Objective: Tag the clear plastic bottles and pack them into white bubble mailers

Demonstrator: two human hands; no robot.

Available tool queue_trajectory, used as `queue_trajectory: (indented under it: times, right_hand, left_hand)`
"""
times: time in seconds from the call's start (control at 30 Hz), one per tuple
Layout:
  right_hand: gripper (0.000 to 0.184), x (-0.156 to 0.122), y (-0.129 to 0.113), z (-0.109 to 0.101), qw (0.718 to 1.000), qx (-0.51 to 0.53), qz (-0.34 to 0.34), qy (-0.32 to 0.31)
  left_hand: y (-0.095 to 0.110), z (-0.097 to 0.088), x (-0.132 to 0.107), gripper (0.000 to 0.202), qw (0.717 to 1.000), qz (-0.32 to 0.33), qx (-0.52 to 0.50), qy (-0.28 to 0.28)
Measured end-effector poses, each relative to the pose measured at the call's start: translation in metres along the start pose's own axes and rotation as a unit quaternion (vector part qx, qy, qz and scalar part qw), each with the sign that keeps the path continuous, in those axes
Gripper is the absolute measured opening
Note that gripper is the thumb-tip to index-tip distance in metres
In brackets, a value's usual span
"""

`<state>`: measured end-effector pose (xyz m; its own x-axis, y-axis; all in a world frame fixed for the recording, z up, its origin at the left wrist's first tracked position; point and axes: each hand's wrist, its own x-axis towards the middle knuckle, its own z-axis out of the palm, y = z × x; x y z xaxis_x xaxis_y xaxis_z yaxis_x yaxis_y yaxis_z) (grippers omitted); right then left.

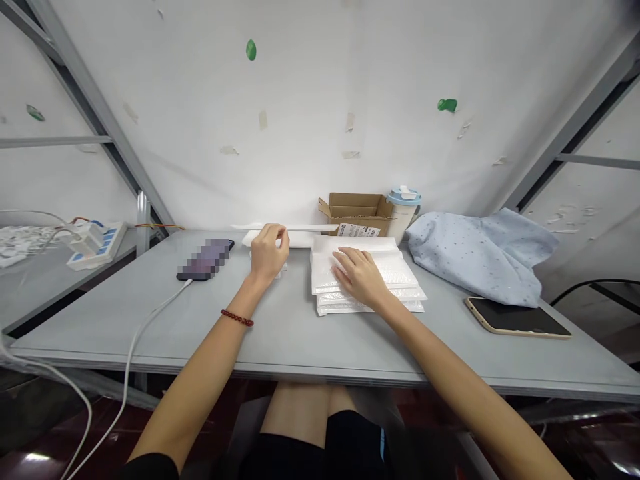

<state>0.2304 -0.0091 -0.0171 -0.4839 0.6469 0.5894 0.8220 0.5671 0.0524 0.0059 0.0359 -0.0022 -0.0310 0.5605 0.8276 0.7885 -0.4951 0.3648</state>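
Observation:
My right hand [359, 277] lies with its fingers spread on a stack of white bubble mailers [400, 270] at the middle of the desk. To the left of the stack, my left hand [269, 252] is raised a little, its fingers curled together; whether anything is in them is hidden. A red bead bracelet [237, 318] circles the left wrist. Just behind the left hand, flat white packets [303, 239] lie near the wall. A small pale item, partly covered by that hand, shows below it, too little to name.
Behind the mailers stand an open cardboard box [357, 207] and a blue-lidded cup [401, 212]. A light blue cloth [475, 250] and a phone [517, 317] lie at the right. At the left are a phone [206, 260] on a white cable [137, 333] and a power strip [103, 247].

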Motion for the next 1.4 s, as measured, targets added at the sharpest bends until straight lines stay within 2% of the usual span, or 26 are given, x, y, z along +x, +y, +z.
queue_trajectory:
  times: [0.13,0.33,0.57,0.73,0.83,0.97,1.13,1.2,1.27,1.3,1.33,1.4]
  right_hand:
    - [0.032,0.0,-0.001,-0.001,0.998,-0.005,-0.024,0.065]
    - [0.04,-0.002,0.002,0.003,0.994,-0.051,-0.03,0.094]
    - [0.042,0.0,0.006,0.007,0.995,-0.072,-0.01,0.069]
    - [0.041,-0.001,0.012,0.012,0.997,-0.078,-0.011,0.022]
    - [0.041,-0.002,0.014,0.015,0.996,-0.084,-0.003,0.006]
    - [0.042,-0.001,0.014,0.014,0.995,-0.099,0.014,0.004]
    - [0.043,-0.001,0.013,0.01,0.995,-0.102,0.018,-0.007]
    - [0.045,-0.002,0.013,0.009,0.995,-0.101,0.016,-0.009]
    - [0.046,-0.002,0.013,0.009,0.995,-0.102,0.012,-0.01]
    - [0.047,-0.002,0.013,0.009,0.995,-0.102,0.01,-0.009]
    - [0.047,-0.002,0.013,0.009,0.995,-0.103,0.006,-0.007]
    - [0.049,-0.002,0.013,0.01,0.995,-0.103,0.0,-0.004]
  left_hand:
    - [0.017,0.006,-0.008,0.015,0.997,0.07,-0.026,-0.031]
    - [0.041,0.016,-0.023,0.018,0.982,0.157,-0.062,-0.089]
    - [0.057,0.022,-0.037,0.022,0.947,0.26,-0.112,-0.154]
    - [0.062,0.024,-0.042,0.021,0.937,0.272,-0.147,-0.164]
    - [0.059,0.023,-0.038,0.019,0.951,0.236,-0.138,-0.146]
    - [0.048,0.016,-0.027,0.017,0.979,0.162,-0.09,-0.084]
    - [0.025,0.007,-0.01,0.012,0.999,0.032,-0.042,0.001]
    - [0.015,0.005,-0.004,0.014,0.997,-0.046,-0.06,0.013]
    - [0.007,0.004,0.001,0.024,0.98,-0.152,-0.127,-0.002]
    - [0.004,0.004,0.002,0.029,0.961,-0.213,-0.178,-0.017]
    - [0.001,0.004,0.004,0.033,0.932,-0.273,-0.235,-0.038]
    - [-0.002,0.004,0.006,0.037,0.857,-0.366,-0.35,-0.099]
